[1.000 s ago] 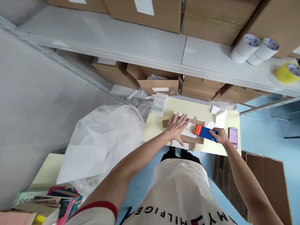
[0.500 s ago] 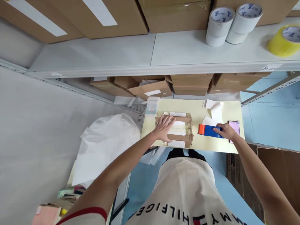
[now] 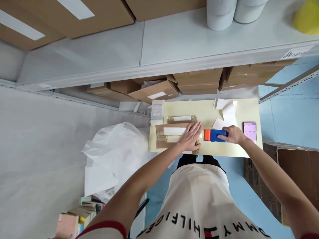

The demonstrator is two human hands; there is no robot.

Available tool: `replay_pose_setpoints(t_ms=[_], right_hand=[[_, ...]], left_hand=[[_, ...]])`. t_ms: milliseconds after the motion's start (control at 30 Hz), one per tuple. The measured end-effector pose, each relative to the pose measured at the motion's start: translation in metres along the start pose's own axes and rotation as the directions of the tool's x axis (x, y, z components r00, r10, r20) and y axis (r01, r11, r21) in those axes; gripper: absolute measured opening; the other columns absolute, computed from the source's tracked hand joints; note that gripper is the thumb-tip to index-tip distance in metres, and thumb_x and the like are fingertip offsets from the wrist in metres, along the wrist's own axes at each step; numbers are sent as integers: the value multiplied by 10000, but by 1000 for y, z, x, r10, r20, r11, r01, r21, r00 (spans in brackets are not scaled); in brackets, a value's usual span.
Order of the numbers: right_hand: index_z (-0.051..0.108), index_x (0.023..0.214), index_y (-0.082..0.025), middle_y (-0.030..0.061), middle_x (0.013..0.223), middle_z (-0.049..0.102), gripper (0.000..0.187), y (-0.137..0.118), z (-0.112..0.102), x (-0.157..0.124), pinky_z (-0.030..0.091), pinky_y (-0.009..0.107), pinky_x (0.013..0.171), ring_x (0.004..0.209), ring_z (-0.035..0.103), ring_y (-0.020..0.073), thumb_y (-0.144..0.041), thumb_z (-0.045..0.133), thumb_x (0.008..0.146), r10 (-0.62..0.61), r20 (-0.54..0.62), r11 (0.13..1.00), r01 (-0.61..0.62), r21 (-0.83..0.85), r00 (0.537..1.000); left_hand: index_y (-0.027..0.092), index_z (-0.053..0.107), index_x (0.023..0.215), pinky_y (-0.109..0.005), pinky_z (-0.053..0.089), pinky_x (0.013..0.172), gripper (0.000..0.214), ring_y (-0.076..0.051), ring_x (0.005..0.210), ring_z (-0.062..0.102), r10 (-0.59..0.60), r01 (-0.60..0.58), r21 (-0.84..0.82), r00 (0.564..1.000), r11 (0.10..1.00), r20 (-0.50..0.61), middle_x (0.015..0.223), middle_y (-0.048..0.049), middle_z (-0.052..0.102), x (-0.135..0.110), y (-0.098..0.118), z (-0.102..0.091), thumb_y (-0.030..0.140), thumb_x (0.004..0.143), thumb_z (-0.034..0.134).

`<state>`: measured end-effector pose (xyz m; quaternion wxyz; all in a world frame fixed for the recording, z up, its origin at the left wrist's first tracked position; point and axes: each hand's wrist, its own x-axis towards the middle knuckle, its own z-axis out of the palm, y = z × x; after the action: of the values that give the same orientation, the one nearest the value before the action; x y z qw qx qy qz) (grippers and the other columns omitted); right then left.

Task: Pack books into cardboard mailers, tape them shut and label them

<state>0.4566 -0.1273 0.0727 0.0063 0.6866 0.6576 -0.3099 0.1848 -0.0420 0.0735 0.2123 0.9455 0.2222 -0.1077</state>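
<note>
Left hand flat, palm down, on right end of taped cardboard box with white label. Right hand grips blue-and-orange tape dispenser, orange end pointing left, just beside the left fingers. Pale yellow table under all. Smartphone, screen lit, right of right hand; white paper sheets beyond dispenser. Small printed box at table's far left corner. Grey shelf above, white tape rolls on it. White plastic bag left of table.
</note>
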Motion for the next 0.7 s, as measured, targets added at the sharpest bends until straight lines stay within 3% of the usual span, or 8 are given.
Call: replay_pose_setpoints(t_ms=[133, 300, 367, 433, 533, 600, 700], right_hand=[[666, 746, -191, 99, 681, 668, 546, 0, -16, -7, 351, 290, 581, 652, 635, 235, -718, 528, 794, 54, 59, 992, -47, -119, 997], [695, 871, -137, 180, 781, 699, 489, -81, -1, 5, 421, 350, 644, 742, 677, 281, -594, 522, 874, 159, 3, 970, -156, -186, 987], [689, 901, -115, 192, 785, 706, 372, -113, 14, 10, 431, 386, 661, 726, 680, 288, -444, 517, 918, 162, -20, 968, -163, -191, 987], [685, 872, -112, 192, 783, 712, 283, -127, 30, 9, 436, 414, 687, 716, 681, 287, -328, 510, 927, 159, 1, 966, -156, -206, 987], [665, 909, -143, 164, 783, 715, 336, -114, 51, 0, 443, 363, 674, 729, 687, 273, -425, 485, 940, 164, -97, 978, -174, -111, 982], [642, 952, -144, 156, 788, 707, 397, -95, 66, -9, 447, 341, 670, 751, 684, 270, -472, 417, 958, 253, -230, 962, -269, -40, 940], [612, 987, -127, 151, 843, 690, 302, -73, 96, -18, 457, 363, 760, 822, 662, 268, -278, 353, 958, 290, -378, 951, -309, 11, 879]], left_hand=[[18, 191, 1519, -533, 9, 1191, 924, -374, 1497, 75, -11, 10, -19, 1000, 1000, -20, 1610, -222, 156, -4, -3, 2, 432, 782, 562], [106, 610, 1248, -592, 85, 1183, 547, -375, 1433, 300, -6, -3, -69, 992, 998, -125, 1450, -216, 476, -8, 4, 8, 430, 809, 561], [121, 670, 1151, -628, 122, 1166, 459, -390, 1405, 347, -31, 18, -83, 988, 996, -152, 1368, -219, 553, -10, 7, 10, 405, 805, 566], [113, 678, 1143, -638, 139, 1160, 456, -395, 1396, 361, -61, 44, -97, 982, 994, -178, 1331, -227, 576, -10, 9, 11, 395, 798, 577], [119, 647, 1213, -648, 129, 1160, 531, -397, 1409, 336, -58, 32, -137, 981, 990, -185, 1400, -224, 521, -7, 8, 9, 461, 811, 594], [130, 567, 1325, -652, 138, 1155, 674, -409, 1446, 255, -29, -6, -185, 982, 983, -188, 1521, -222, 375, -9, 3, 7, 551, 800, 610], [143, 363, 1483, -589, 205, 1161, 841, -384, 1492, 118, -28, -54, -276, 958, 960, -284, 1610, -209, 161, -26, -13, 3, 618, 820, 569]])
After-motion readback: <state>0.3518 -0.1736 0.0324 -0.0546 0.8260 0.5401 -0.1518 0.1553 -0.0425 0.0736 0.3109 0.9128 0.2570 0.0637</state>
